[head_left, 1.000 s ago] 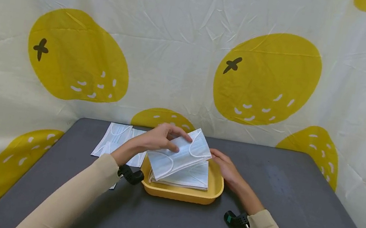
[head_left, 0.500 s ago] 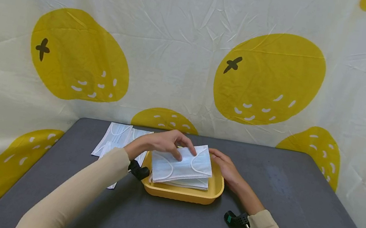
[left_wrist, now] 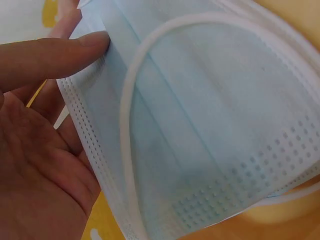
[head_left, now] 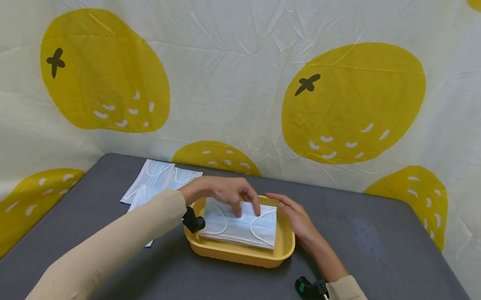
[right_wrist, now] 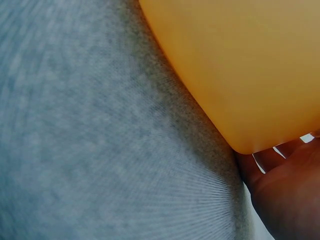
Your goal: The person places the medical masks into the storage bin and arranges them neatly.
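A yellow tray (head_left: pixel 237 255) holds a neat stack of folded blue-white face masks. My left hand (head_left: pixel 229 190) reaches over its far left side onto the top face mask (head_left: pixel 239 227). In the left wrist view the thumb (left_wrist: pixel 75 54) lies on the face mask (left_wrist: pixel 200 110) and the other fingers are behind its edge, pinching it. White ear loops curve across its pleats. My right hand (head_left: pixel 299 224) rests against the tray's far right corner, its fingers stretched along the rim. In the right wrist view those fingers are partly hidden behind the tray wall (right_wrist: pixel 250 75).
Several more face masks (head_left: pixel 151 177) lie loosely overlapping on the dark grey table (head_left: pixel 216 294), left of the tray and partly under my left forearm. Behind the table hangs a white cloth (head_left: pixel 226 89) printed with yellow fruit.
The left hand has lowered the tilted top mask until it lies level and squared on the stack. The right hand stays at the tray, its fingers reaching slightly farther over the corner.
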The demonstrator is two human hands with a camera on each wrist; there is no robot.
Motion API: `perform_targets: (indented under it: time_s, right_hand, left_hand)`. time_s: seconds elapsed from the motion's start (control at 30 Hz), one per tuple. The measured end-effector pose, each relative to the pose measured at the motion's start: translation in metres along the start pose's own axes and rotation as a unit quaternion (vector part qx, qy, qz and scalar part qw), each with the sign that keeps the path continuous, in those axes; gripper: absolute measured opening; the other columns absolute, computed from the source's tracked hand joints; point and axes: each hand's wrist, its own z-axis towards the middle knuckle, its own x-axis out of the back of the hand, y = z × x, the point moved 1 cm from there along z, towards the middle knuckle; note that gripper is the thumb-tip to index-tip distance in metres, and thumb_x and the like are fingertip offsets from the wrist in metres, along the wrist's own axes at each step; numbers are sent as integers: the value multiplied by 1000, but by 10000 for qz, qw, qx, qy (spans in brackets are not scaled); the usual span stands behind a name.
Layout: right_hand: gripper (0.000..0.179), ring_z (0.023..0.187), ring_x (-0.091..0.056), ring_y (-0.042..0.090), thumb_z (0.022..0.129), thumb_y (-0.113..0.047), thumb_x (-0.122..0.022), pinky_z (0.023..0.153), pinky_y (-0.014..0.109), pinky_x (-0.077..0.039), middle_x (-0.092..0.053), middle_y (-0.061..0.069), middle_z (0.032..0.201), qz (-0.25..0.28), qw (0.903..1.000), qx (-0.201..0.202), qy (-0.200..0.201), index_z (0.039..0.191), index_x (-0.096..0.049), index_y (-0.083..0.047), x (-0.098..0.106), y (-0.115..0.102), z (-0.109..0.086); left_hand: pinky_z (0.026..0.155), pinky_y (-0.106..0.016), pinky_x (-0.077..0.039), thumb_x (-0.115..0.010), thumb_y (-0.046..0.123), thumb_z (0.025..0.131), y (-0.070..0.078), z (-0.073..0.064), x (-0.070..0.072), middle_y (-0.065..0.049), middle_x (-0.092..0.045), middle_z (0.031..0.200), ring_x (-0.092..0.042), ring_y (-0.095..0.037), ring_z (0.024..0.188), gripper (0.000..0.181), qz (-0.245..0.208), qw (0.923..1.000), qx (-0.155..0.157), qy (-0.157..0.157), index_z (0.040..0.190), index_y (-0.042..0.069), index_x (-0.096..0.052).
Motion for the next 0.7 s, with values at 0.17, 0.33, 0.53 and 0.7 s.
perform_targets:
  time_s: [0.17,0.33,0.53,0.7]
  right_hand:
    - [43,139,-48,33,111,-15,-35,97,22,-51,-48,19,157,-25,10000,12,3,149,-56,-9,-2,-3,-2]
    - [43,143,-44,34,112,-17,-36,103,26,-49,-47,19,158,-109,9999,50,-9,149,-55,-9,-3,-5,-2]
    - [43,145,-43,35,112,-16,-35,114,45,-44,-46,18,159,-105,9999,20,-10,149,-55,-10,-3,-5,-2]
    - [43,147,-39,36,111,-14,-34,119,55,-36,-46,17,160,-81,10000,6,6,149,-55,-11,-3,-2,-1]
  left_hand:
    - [85,-23,-51,-66,-17,84,2,7,-1,-5,-73,128,-61,-11,107,44,174,9997,46,-155,120,7,-75]
    - [81,-23,-49,-67,-17,84,2,11,-3,-7,-72,129,-59,-12,101,45,318,9991,227,-162,121,7,-74]
    - [83,-24,-44,-65,-20,83,1,16,-6,-9,-69,135,-57,-13,110,47,675,9969,393,-26,120,8,-74]
    - [97,-27,-45,-66,-16,85,0,18,-10,-8,-64,143,-55,-16,128,46,1103,9924,545,42,119,14,-75]
